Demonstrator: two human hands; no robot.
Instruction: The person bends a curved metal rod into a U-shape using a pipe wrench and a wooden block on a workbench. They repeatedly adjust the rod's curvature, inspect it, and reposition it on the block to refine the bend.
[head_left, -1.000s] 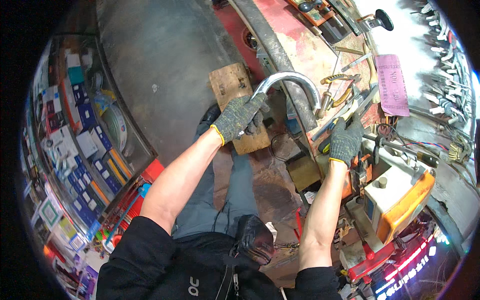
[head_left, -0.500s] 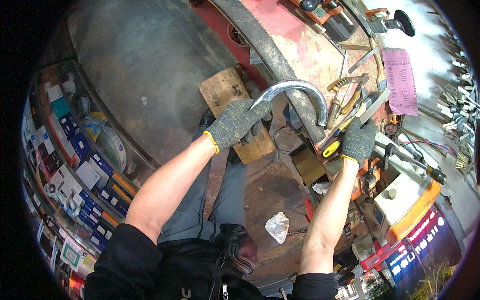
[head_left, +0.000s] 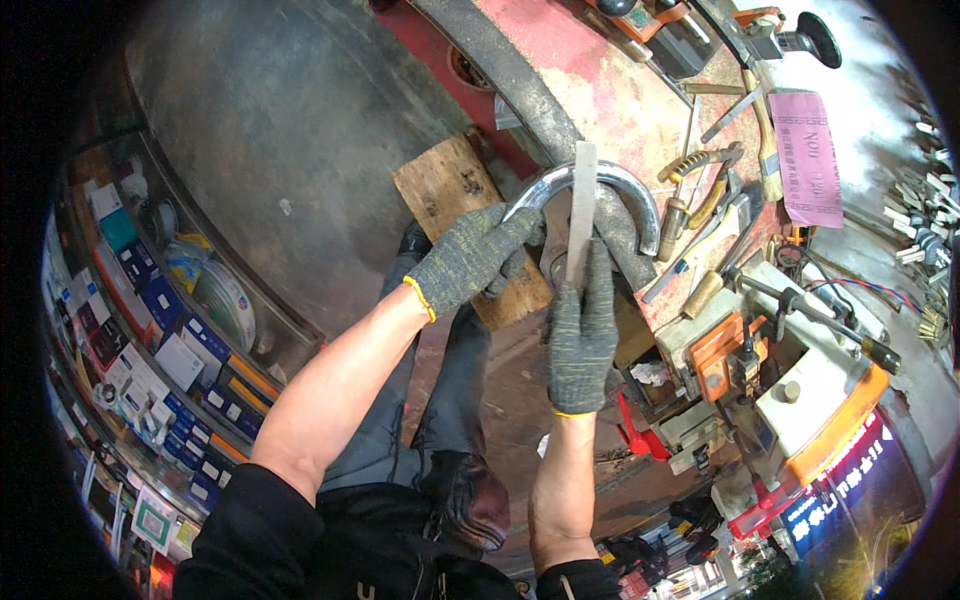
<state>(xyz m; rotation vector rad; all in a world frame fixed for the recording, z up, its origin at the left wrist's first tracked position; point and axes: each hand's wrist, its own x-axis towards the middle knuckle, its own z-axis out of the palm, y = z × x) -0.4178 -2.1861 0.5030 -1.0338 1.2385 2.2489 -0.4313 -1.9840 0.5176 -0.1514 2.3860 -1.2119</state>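
A pink rectangular label (head_left: 806, 158) lies at the far right of the worn red worktop (head_left: 610, 85). Small blue and white boxes (head_left: 165, 380) fill shelves along the left. A lit blue sign (head_left: 850, 480) sits near right. The floor (head_left: 300, 130) is grey concrete. The left hand (head_left: 470, 258), gloved, is clamped on the left end of a curved chrome pipe (head_left: 610, 185), which arches open side near, over a wooden block (head_left: 460, 215). The right hand (head_left: 582, 335) grips a flat metal file (head_left: 581, 205), long axis running near to far, crossing the pipe.
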